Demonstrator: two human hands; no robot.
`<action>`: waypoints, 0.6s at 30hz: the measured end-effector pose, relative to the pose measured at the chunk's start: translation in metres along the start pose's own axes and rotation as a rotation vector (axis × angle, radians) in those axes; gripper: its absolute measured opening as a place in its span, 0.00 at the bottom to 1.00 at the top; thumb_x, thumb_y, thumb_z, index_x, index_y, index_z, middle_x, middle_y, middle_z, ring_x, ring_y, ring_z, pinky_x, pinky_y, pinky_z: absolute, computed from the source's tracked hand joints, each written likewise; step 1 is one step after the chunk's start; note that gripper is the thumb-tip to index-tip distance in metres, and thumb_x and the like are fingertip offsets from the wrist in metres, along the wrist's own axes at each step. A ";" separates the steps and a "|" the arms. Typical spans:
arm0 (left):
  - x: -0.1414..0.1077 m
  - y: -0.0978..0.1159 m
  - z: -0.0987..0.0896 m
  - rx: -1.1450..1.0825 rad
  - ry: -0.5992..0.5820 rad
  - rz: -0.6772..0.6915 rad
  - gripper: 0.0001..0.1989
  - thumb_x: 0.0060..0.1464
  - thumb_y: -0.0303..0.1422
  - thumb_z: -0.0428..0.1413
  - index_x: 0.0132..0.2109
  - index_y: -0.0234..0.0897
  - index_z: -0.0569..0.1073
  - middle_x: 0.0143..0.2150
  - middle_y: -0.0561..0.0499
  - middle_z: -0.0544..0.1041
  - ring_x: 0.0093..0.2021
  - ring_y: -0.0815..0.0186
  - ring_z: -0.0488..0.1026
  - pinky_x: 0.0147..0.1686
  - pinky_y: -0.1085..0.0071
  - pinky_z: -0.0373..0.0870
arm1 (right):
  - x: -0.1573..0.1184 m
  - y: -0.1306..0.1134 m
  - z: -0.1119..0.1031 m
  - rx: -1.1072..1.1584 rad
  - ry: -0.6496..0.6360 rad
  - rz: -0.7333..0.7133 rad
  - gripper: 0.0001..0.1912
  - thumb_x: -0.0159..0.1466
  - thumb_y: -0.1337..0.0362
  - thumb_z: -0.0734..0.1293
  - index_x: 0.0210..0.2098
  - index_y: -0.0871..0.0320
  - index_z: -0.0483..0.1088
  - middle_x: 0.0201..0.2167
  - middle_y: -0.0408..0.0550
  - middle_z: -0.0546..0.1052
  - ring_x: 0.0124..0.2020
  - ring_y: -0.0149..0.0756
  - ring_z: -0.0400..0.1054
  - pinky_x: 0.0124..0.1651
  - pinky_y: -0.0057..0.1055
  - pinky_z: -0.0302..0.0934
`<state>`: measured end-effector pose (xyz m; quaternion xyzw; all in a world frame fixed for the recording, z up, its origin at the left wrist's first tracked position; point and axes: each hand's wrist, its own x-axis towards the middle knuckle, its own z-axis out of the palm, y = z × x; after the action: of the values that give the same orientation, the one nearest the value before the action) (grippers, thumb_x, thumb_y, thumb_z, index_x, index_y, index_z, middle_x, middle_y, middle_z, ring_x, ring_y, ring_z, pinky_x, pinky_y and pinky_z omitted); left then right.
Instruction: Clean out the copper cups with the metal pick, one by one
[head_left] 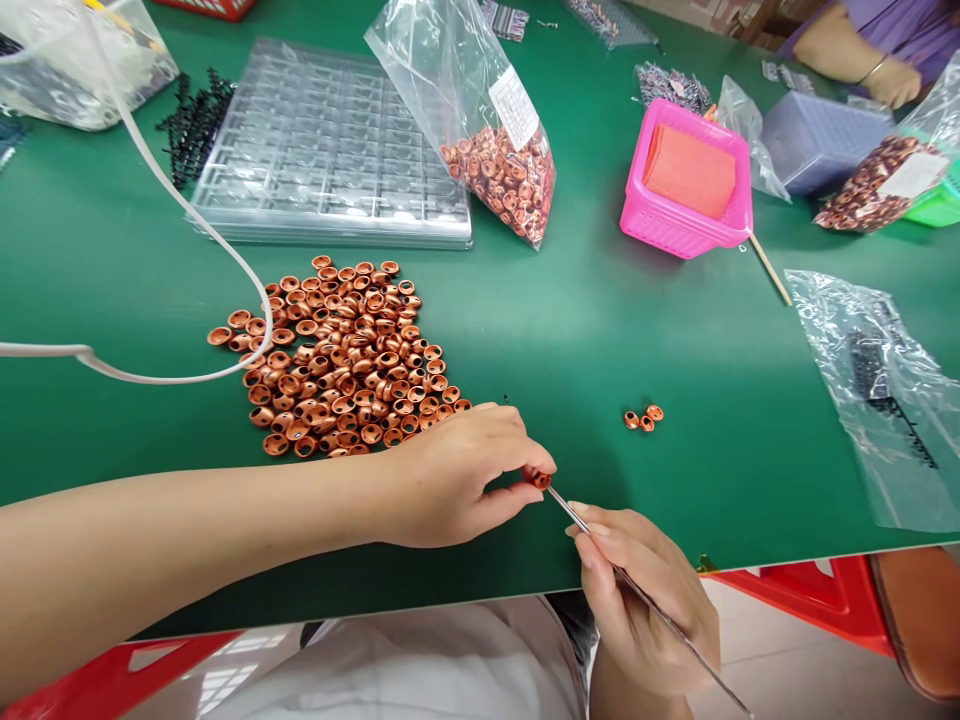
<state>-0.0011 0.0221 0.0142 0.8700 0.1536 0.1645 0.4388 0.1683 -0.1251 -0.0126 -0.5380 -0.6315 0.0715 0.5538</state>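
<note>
Between the thumb and fingers of my left hand [472, 475] is a small copper-coloured cup [541, 480] with holes in it. My right hand [649, 585] grips a thin metal rod [667, 618], held much like a pen. The rod's upper tip meets the copper cup; whether it goes inside I cannot tell. Left of my hands lies a loose pile of copper-coloured cups [352, 350], and my left forearm passes along its near side. Three similar cups [646, 419] sit apart on the green table [555, 340], to the right.
Stacked clear plastic trays [330, 150] and a bag of copper cups [506, 180] stand behind the pile. A white cable [217, 235] loops over its left side. A pink basket [686, 235] and a clear bag with black parts [885, 390] are at right. Across the table rests another person's arm [847, 55].
</note>
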 end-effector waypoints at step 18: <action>-0.001 0.000 -0.001 0.031 -0.028 0.026 0.07 0.63 0.26 0.50 0.44 0.35 0.72 0.36 0.50 0.76 0.38 0.65 0.66 0.40 0.68 0.62 | 0.001 0.003 -0.001 0.026 -0.019 0.006 0.23 0.55 0.83 0.68 0.48 0.62 0.72 0.41 0.52 0.80 0.37 0.38 0.76 0.33 0.35 0.73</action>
<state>-0.0019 0.0221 0.0147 0.8808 0.1388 0.1556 0.4251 0.1713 -0.1240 -0.0137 -0.5321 -0.6340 0.0866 0.5544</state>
